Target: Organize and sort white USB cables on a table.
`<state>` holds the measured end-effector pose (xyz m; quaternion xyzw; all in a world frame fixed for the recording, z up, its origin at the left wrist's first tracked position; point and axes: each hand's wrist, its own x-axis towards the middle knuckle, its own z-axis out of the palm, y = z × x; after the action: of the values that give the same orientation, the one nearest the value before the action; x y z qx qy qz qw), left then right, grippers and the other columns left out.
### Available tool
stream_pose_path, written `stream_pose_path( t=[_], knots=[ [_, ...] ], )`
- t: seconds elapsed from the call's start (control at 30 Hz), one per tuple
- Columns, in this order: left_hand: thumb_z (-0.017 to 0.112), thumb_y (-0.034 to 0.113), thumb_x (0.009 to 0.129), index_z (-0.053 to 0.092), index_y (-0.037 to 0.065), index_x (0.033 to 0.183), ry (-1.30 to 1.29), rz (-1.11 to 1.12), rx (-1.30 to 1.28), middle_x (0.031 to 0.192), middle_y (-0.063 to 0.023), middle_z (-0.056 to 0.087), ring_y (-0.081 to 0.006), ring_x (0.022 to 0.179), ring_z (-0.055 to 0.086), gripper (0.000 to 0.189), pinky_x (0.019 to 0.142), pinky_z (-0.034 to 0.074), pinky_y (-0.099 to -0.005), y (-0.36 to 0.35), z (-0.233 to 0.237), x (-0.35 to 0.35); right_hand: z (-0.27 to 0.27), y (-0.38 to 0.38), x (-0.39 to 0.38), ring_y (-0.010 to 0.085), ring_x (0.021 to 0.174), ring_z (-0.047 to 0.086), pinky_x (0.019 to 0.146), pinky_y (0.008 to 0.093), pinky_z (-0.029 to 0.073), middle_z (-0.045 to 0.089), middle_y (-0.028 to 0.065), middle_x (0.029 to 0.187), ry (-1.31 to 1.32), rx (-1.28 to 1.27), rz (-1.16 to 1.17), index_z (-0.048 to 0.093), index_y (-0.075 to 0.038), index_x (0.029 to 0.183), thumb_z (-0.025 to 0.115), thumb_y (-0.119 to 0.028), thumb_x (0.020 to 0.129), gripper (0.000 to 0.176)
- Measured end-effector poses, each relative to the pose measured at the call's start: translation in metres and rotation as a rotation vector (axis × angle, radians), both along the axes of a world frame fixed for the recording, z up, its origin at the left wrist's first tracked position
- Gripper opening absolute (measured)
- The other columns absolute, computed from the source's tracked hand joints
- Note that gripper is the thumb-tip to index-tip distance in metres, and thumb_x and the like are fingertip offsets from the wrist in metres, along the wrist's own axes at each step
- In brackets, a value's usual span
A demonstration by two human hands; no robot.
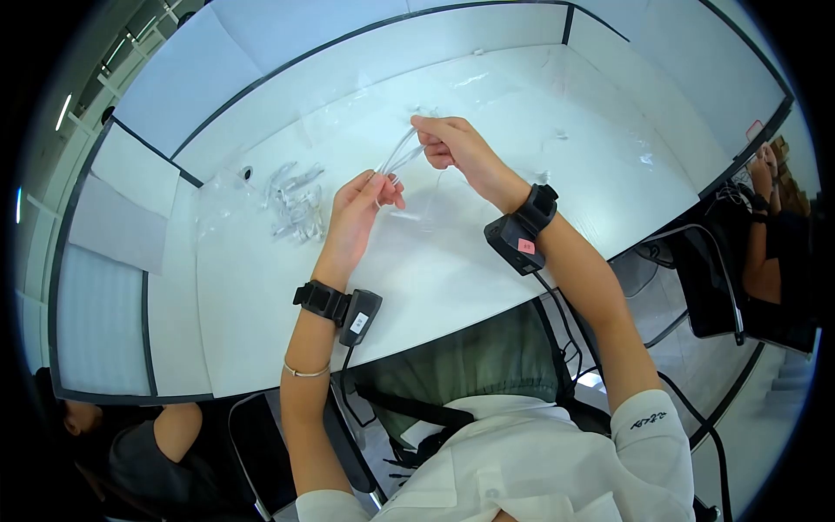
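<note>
A looped white cable [398, 153] runs between my two hands above the white table. My left hand [361, 197] pinches the lower end of the loop, fingertips closed around it. Higher and to the right, my right hand [450, 143] grips the upper end between thumb and fingers, the other fingers curled in. A clear, thin strip hangs near the cable; I cannot make out what it is. Left of my left hand lies a heap of white cable bundles [297, 204], some seemingly in clear plastic.
Low white partitions [365, 83] with dark edges enclose the table [487, 270]. Small white bits [561, 135] lie at the right. A round cable hole [246, 172] is at the left. Black cords [561, 317] run from my wrist devices. Other people sit at lower left and right.
</note>
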<state>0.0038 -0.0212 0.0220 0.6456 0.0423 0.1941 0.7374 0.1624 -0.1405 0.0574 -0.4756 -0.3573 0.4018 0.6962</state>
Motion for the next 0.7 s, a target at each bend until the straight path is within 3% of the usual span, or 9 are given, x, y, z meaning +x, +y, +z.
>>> stream_pose_path(
  t=[0.2,0.33,0.53,0.7],
  knots=[
    [0.05,0.024,0.091,0.058,0.003,0.085,0.025,0.075,-0.003,0.095,-0.0082,0.059,-0.0152,0.085,0.055,0.024,0.08,0.039,-0.0279,-0.006,0.003,0.0,-0.003,0.0,0.001,0.0054,0.05,0.022,0.046,0.0231,0.017,0.025,-0.0067,0.059,-0.015,0.002,-0.021,0.033,-0.014,0.061,0.053,-0.029,0.088,0.037],
    [0.055,0.02,0.089,0.061,0.001,0.098,-0.004,0.125,-0.032,0.096,-0.0068,0.062,-0.0101,0.087,0.053,0.022,0.078,0.038,-0.0248,-0.008,0.004,0.0,-0.004,0.001,-0.001,0.0053,0.049,0.022,0.046,0.0232,0.018,0.026,-0.0063,0.059,0.002,0.016,-0.028,0.035,-0.013,0.06,0.054,-0.029,0.088,0.037],
    [0.055,0.017,0.088,0.06,-0.001,0.096,-0.006,0.155,-0.031,0.085,-0.0079,0.062,-0.0119,0.073,0.055,0.02,0.074,0.041,-0.0252,-0.004,0.004,-0.002,-0.003,0.0,-0.003,0.0062,0.05,0.02,0.047,0.0236,0.017,0.021,-0.0066,0.057,-0.042,0.019,-0.021,0.035,-0.013,0.06,0.052,-0.034,0.089,0.039],
    [0.054,0.013,0.087,0.058,0.001,0.098,0.013,0.068,-0.053,0.084,-0.0039,0.06,-0.0109,0.075,0.052,0.017,0.077,0.038,-0.0254,0.002,0.001,-0.005,-0.004,-0.001,-0.001,0.0064,0.05,0.02,0.047,0.0236,0.018,0.021,-0.0066,0.057,-0.079,0.018,-0.015,0.033,-0.013,0.06,0.051,-0.034,0.09,0.04]
  ],
)
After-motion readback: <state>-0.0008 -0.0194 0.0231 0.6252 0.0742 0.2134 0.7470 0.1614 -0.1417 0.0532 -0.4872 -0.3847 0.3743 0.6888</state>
